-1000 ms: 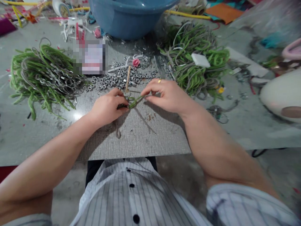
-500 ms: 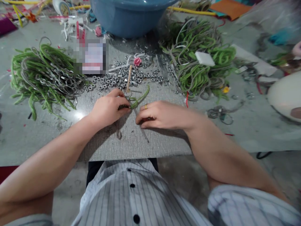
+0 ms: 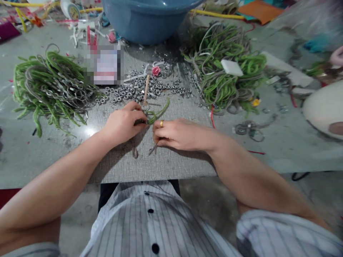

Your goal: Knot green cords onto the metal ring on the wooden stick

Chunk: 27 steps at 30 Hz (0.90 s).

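Two hands pinching cords at the table [image 3: 120, 169]

The left hand [image 3: 120, 123] has its fingers closed on the looped green cord [image 3: 162, 111], whose free end runs away from the person and rightward. The right hand's [image 3: 182, 135] fingertips press together on a grey cord [image 3: 152, 149], its tip angled toward the person and slightly left; the exact grip looks blurred. Beyond lie a wooden stick [image 3: 146, 90] and metal beads [image 3: 128, 93].

You have bare tabletop [image 3: 118, 167] along the near edge; the blue basin [image 3: 147, 23] blocks the far middle, and cord heaps [image 3: 225, 71] crowd both sides.
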{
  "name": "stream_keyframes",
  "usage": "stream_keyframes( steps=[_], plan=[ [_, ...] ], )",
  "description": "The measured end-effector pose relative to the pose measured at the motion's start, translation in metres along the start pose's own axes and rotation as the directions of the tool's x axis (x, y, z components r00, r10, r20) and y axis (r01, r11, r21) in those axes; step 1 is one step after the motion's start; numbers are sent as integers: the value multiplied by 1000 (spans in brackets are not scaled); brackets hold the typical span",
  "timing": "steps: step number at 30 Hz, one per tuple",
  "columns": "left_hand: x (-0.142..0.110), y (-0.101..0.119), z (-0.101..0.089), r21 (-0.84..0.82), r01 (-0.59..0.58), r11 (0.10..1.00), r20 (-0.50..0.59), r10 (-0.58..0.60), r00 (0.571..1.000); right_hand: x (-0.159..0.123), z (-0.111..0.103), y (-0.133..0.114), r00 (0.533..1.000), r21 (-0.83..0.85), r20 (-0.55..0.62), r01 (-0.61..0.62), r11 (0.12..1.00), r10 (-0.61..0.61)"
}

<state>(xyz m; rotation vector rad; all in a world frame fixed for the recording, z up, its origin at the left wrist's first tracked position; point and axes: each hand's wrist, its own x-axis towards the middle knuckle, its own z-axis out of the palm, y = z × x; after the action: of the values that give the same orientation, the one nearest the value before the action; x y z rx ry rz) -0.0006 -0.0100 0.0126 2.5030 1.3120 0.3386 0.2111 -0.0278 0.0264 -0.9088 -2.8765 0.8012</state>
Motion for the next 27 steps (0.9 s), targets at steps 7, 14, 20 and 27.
stream_keyframes(
  steps=[7,14,20,27],
  plan=[
    [1,-5,1,2,-42,999,-7,42,999,11,13,11,851,369,-489,4,929,190],
    [1,-7,2,2,-47,999,-9,47,999,28,28,18,789,329,-556,-79,941,261],
    [2,-6,0,-31,-32,999,7,33,999,30,27,19,818,113,-540,-165,980,200],
    [2,-9,2,-54,-71,996,-22,70,997,29,28,18,852,-26,-505,-173,985,136]
  ],
)
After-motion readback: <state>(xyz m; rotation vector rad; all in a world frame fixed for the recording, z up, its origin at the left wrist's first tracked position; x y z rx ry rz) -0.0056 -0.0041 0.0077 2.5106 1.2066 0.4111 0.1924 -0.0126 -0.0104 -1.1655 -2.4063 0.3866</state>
